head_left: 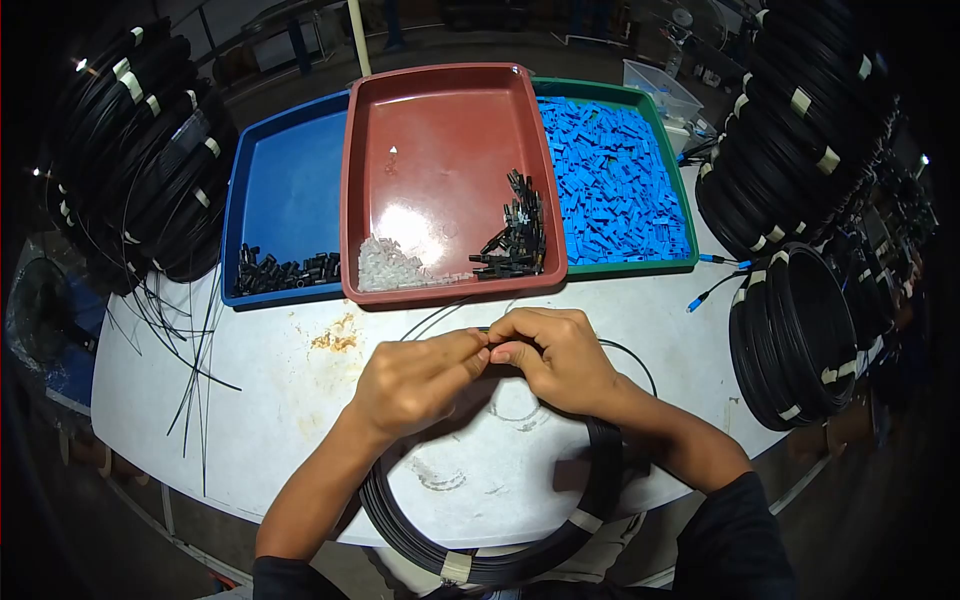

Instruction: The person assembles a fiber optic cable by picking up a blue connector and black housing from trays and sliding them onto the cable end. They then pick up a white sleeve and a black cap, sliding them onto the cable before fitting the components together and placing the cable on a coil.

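My left hand (pixel 418 378) and my right hand (pixel 553 358) meet above the table, thumbs and fingertips pinched together. Between the fingertips a small dark piece barely shows; the fingers hide most of it. A thin black cable (pixel 634 358) comes out behind my right hand and curves down to the right. Under both hands lies a large coil of black cable (pixel 400 525), bound with pale tape (pixel 457 567), reaching over the table's front edge. Just beyond my fingers stands the red tray (pixel 450 290).
The red tray holds clear small pieces (pixel 390 268) and black parts (pixel 518 235). A blue tray (pixel 290 180) with black sleeves (pixel 285 272) stands left, a green tray (pixel 620 267) of blue connector parts (pixel 610 180) right. Cable coils (pixel 150 150) (pixel 795 335) flank the table (pixel 260 420).
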`<move>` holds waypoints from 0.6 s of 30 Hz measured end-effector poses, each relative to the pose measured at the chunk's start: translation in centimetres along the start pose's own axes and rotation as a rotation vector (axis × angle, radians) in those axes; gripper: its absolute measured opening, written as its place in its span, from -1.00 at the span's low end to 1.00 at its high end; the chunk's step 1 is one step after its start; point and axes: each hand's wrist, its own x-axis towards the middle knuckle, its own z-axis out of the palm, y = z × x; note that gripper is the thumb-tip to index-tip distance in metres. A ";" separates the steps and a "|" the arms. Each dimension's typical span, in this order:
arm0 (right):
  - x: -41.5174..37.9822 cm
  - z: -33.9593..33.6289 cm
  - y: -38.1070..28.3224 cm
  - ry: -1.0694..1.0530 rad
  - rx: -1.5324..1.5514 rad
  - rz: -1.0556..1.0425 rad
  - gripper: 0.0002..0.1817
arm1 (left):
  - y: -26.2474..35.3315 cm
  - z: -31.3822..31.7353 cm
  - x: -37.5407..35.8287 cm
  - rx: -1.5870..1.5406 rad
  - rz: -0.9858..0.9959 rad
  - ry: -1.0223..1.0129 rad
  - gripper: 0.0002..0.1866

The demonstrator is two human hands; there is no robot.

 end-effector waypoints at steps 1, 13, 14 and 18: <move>0.0 0.1 0.1 -0.004 0.000 -0.002 -0.86 | 0.0 0.0 -0.1 0.003 -0.003 0.002 -0.83; -0.2 0.4 1.2 0.219 -0.254 -0.354 -0.75 | 0.1 -0.5 0.3 -0.428 -0.602 0.046 -0.44; -0.2 0.4 1.2 0.219 -0.255 -0.354 -0.75 | 0.0 -0.5 0.2 -0.438 -0.608 0.064 -0.42; -0.3 0.3 1.3 0.235 -0.247 -0.381 -0.74 | -0.2 -0.4 -0.3 -0.455 -0.567 0.045 -0.43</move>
